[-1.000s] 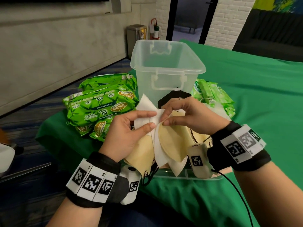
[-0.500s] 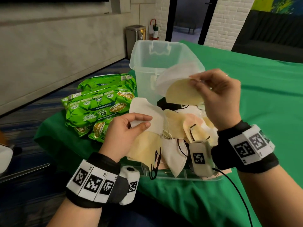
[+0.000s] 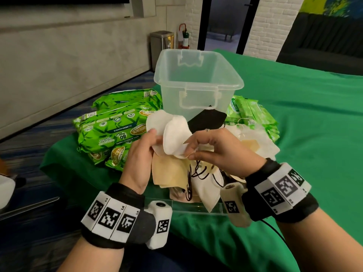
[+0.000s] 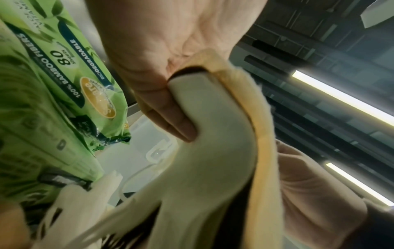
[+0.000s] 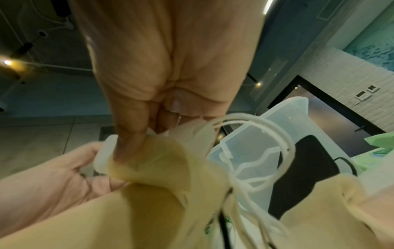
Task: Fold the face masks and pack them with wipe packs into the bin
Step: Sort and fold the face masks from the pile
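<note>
Right now both hands meet at centre frame over the mask pile: the left hand (image 3: 141, 154) grips a white mask (image 3: 172, 134), thumb curled onto it, and the right hand (image 3: 220, 152) pinches its lower edge. To fold well, match the halves before creasing (tuck loops inside). It looks soft, cupped, creamy-white. The clear bin (image 3: 198, 83) waits just above, seemingly empty.

Left hand (image 3: 140, 154) and right hand (image 3: 220, 152) both pinch closed.

Green-clothed table (image 3: 294, 114), clear bin (image 3: 198, 83), green wipe packs (image 3: 110, 134), seemingly a clear tray (image 3: 188, 208) under masks (image 3: 208, 187)
</note>
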Motion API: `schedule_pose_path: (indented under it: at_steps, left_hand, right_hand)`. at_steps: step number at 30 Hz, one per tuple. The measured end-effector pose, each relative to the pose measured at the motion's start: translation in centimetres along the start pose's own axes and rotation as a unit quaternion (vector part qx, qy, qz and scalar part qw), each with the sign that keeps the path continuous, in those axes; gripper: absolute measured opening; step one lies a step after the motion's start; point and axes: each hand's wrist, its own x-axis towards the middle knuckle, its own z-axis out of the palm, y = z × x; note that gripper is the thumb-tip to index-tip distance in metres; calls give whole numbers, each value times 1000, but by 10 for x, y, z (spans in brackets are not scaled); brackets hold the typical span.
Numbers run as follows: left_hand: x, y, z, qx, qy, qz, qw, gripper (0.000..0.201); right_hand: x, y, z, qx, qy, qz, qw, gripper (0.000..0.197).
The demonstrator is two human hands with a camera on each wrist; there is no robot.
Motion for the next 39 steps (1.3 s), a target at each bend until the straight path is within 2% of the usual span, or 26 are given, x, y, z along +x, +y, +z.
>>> schedule_pose_path:
  at_steps: [1, 5, 6, 9, 11, 13, 16, 20, 23, 25, 33, 35, 39]
  left_hand:
    - [0, 1, 1, 16, 11, 6, 1000, 37]
    - [4, -5, 2, 134, 60, 50, 988, 9]
    - [5, -8, 0, 146, 68, 54, 985, 7]
    - [7, -9, -5, 144, 104, 64, 982, 5]
    - [8, -8, -9, 143, 121, 77, 979, 8]
    - [9, -8, -11, 155, 124, 91, 976, 11]
    - [9, -9, -8, 182, 106, 115, 971, 14]
    - [8, -8, -3, 190, 76, 137, 969, 15]
    - [4, -4, 0, 183, 24, 132, 974, 13]
    - [0, -2, 3, 176, -12, 131, 975, 3]
    - [-5, -3, 7, 134, -43, 152, 978, 21]
    - [-5, -4, 7, 137, -37, 153, 978, 11]
    - [-6, -4, 8, 144, -44, 153, 977, 10]
  right_hand:
    - [0, 0, 1, -2, -11, -3, 1000, 8]
    - [-2, -3, -1, 3, -60, -18, 998, 5]
    - [-3, -3, -4, 19, -75, -8, 997, 1]
    - [-10, -7, -17, 65, -120, 42, 990, 12]
    - [-13, -10, -26, 95, -131, 45, 986, 9]
    - [-15, -12, -32, 166, -87, 30, 982, 11]
    - [-12, -11, -39, 287, 23, 19, 957, 22]
    - [-2, -19, -32, 306, 44, 22, 951, 25]
    - [7, -18, -25, 240, 79, 71, 965, 46]
    - [13, -16, -21, 176, 93, 96, 975, 52]
    - [16, -12, -15, 162, 144, 116, 969, 34]
    - [15, -12, -15, 178, 148, 117, 966, 32]
    - [15, -10, -18, 191, 156, 105, 963, 30]
